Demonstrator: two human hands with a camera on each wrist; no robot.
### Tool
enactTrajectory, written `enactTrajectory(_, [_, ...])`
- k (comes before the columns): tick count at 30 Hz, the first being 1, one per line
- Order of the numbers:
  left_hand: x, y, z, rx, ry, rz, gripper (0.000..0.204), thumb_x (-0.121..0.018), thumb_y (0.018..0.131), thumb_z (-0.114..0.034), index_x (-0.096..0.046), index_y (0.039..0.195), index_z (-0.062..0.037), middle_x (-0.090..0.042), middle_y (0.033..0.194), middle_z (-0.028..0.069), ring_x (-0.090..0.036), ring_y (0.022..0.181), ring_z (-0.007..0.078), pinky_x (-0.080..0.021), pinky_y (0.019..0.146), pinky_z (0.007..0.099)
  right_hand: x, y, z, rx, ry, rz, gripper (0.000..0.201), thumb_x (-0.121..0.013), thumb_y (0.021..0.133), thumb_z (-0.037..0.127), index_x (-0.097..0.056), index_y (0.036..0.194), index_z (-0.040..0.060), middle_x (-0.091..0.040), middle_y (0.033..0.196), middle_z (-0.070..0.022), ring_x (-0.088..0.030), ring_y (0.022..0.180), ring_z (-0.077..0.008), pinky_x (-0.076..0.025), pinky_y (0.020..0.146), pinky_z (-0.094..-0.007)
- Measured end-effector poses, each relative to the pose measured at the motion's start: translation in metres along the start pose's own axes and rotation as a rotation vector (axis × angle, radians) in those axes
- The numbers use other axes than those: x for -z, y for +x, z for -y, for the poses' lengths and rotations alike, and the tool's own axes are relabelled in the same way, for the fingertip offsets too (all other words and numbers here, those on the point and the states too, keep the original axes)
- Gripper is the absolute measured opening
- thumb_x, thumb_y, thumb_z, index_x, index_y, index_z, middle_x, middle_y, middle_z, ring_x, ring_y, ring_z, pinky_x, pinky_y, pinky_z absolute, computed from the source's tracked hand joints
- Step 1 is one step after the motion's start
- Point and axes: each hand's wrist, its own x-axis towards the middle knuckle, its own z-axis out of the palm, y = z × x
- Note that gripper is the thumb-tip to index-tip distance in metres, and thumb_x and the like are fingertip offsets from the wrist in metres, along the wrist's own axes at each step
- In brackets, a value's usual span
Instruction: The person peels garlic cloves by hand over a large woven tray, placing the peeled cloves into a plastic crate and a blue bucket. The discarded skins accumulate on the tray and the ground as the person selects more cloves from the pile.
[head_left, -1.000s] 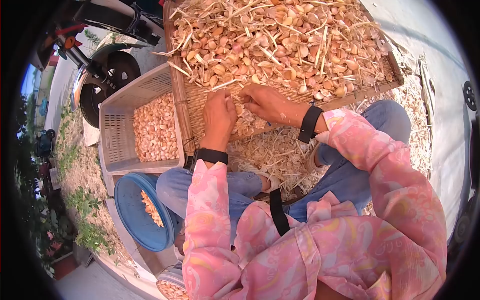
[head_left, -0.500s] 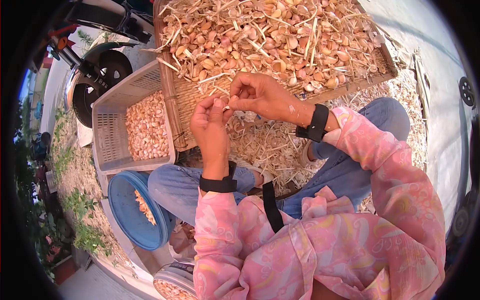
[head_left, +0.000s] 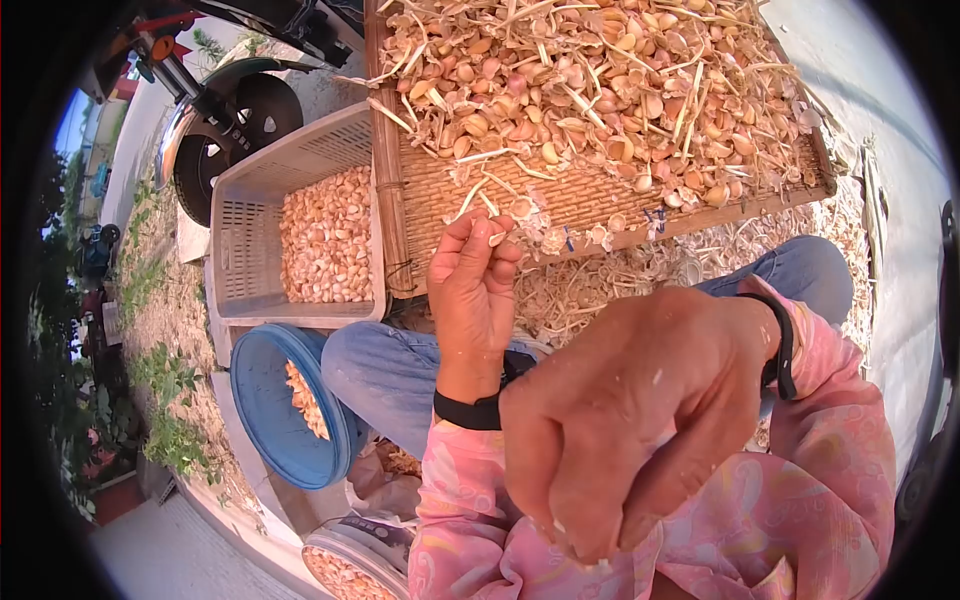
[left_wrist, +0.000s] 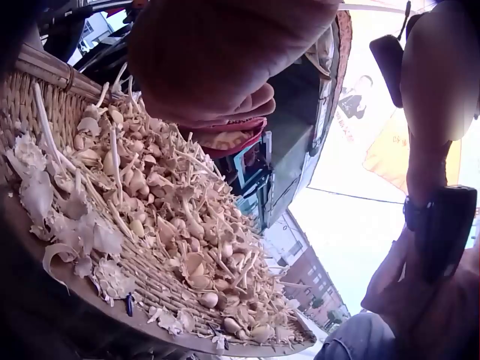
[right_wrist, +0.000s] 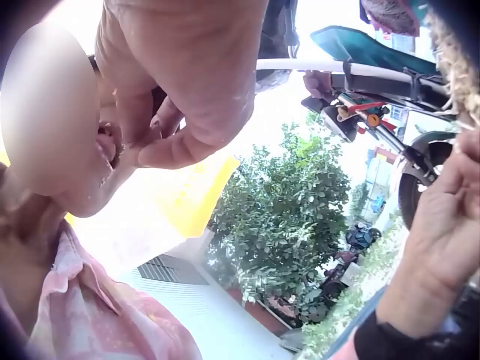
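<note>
My left hand (head_left: 475, 305) is over the near edge of the woven tray (head_left: 420, 240), palm up. Its thumb and fingers pinch a garlic clove (head_left: 496, 239). My right hand (head_left: 640, 410) is raised close to the head camera, its fingers curled and thumb drawn in. From the right wrist, the fingertips of this hand (right_wrist: 184, 82) show right at the person's mouth; nothing can be made out between them. Unpeeled garlic cloves (head_left: 560, 90), dry stalks and papery skins heap the far part of the tray.
A pale plastic crate (head_left: 245, 260) with cloves stands left of the tray. Below it sits a blue bucket (head_left: 290, 440) holding some cloves, then another tub (head_left: 345, 565) of cloves. Skins and stalks (head_left: 570, 295) litter the ground under the tray. A vehicle's wheel (head_left: 265, 110) stands behind the crate.
Both hands were together at the tray's near edge. The right hand has come away, up toward the face, while the left stays near the tray with a clove. The head view has shifted slightly.
</note>
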Motion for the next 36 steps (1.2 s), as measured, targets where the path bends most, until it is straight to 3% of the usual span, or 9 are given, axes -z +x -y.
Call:
enactTrajectory(7, [-0.026, -0.02, 0.006, 0.072, 0.033, -0.016, 0.024, -0.051, 0.09, -0.005, -0.049, 0.111, 0.006, -0.059, 0.101, 0.0177, -0.063, 0.09, 0.0201, -0.055, 0.071, 0.0199, -0.048, 0.013, 0.04, 0.19, 0.022, 0.029, 0.009, -0.064, 0.079, 0.001, -0.058, 0.085, -0.0031, -0.056, 0.084, -0.0114, -0.057, 0.07, -0.0152, -0.047, 0.063, -0.0257])
enactTrajectory(19, [-0.011, -0.024, 0.014, 0.175, -0.267, -0.011, 0.028, -0.046, 0.093, -0.015, -0.048, 0.118, -0.002, -0.058, 0.105, 0.0115, -0.06, 0.095, 0.0216, -0.053, 0.082, 0.0322, -0.066, 0.016, 0.057, 0.218, -0.088, -0.366, 0.011, -0.066, 0.077, 0.003, -0.059, 0.068, -0.0012, -0.054, 0.069, -0.0139, -0.054, 0.052, -0.0171, -0.044, 0.051, -0.0252])
enactTrajectory(21, [-0.015, -0.027, 0.018, 0.172, -0.265, -0.083, 0.029, -0.046, 0.094, -0.017, -0.046, 0.119, -0.0027, -0.058, 0.103, 0.0112, -0.06, 0.092, 0.0203, -0.053, 0.08, 0.0309, -0.006, 0.019, 0.041, 0.381, -0.237, 0.041, 0.009, -0.065, 0.076, -0.004, -0.058, 0.08, -0.0015, -0.055, 0.083, -0.0157, -0.058, 0.06, -0.0167, -0.05, 0.059, -0.0236])
enactTrajectory(25, [-0.013, -0.019, 0.017, 0.105, -0.352, -0.076, 0.027, -0.047, 0.093, -0.017, -0.048, 0.116, -0.0017, -0.059, 0.098, 0.0095, -0.06, 0.087, 0.0168, -0.053, 0.079, 0.0309, 0.027, 0.006, 0.009, 0.131, -0.366, -0.559, 0.023, -0.062, 0.081, 0.0, -0.052, 0.102, -0.0025, -0.056, 0.097, -0.0099, -0.059, 0.084, -0.0135, -0.049, 0.077, -0.0249])
enactTrajectory(29, [-0.026, -0.024, -0.004, -0.151, -0.038, -0.098, 0.027, -0.052, 0.091, -0.019, -0.049, 0.11, -0.0007, -0.058, 0.088, 0.006, -0.058, 0.077, 0.0144, -0.053, 0.075, 0.0292, 0.074, -0.001, -0.02, -0.019, -0.526, -0.697, 0.021, -0.061, 0.085, 0.01, -0.053, 0.102, 0.0004, -0.058, 0.09, -0.0036, -0.058, 0.082, -0.0096, -0.048, 0.071, -0.0225])
enactTrajectory(30, [-0.037, -0.027, -0.009, -0.212, 0.075, -0.168, 0.025, -0.05, 0.093, -0.02, -0.05, 0.108, -0.001, -0.054, 0.079, 0.0033, -0.053, 0.069, 0.01, -0.05, 0.063, 0.0245, 0.078, -0.003, -0.024, -0.07, -0.552, -0.715, 0.02, -0.06, 0.086, 0.012, -0.054, 0.102, 0.0011, -0.059, 0.089, -0.003, -0.058, 0.081, -0.0093, -0.048, 0.07, -0.0221])
enactTrajectory(33, [-0.04, -0.037, -0.021, -0.209, 0.104, 0.061, 0.024, -0.049, 0.094, -0.022, -0.049, 0.105, -0.0006, -0.045, 0.068, -0.0004, -0.041, 0.058, 0.006, -0.037, 0.051, 0.02, 0.092, -0.005, -0.027, -0.179, -0.471, -0.768, 0.019, -0.056, 0.089, 0.015, -0.054, 0.103, 0.0024, -0.058, 0.089, -0.002, -0.059, 0.08, -0.0087, -0.048, 0.067, -0.0212])
enactTrajectory(34, [-0.048, -0.045, -0.025, -0.176, 0.124, 0.132, 0.025, -0.047, 0.094, -0.024, -0.048, 0.103, -0.001, -0.037, 0.063, -0.0024, -0.031, 0.054, 0.0047, -0.027, 0.048, 0.0193, 0.099, -0.007, -0.031, -0.201, -0.481, -0.775, 0.018, -0.054, 0.09, 0.017, -0.054, 0.102, 0.0034, -0.057, 0.087, -0.0016, -0.059, 0.079, -0.0094, -0.047, 0.067, -0.0207])
enactTrajectory(36, [-0.068, -0.057, -0.032, -0.19, 0.197, 0.218, 0.023, -0.047, 0.094, -0.024, -0.048, 0.102, -0.0018, -0.036, 0.062, -0.0032, -0.031, 0.053, 0.0049, -0.028, 0.048, 0.0193, 0.103, -0.007, -0.035, -0.221, -0.442, -0.805, 0.018, -0.052, 0.091, 0.019, -0.054, 0.1, 0.0034, -0.057, 0.085, -0.0018, -0.059, 0.078, -0.0097, -0.047, 0.065, -0.0202])
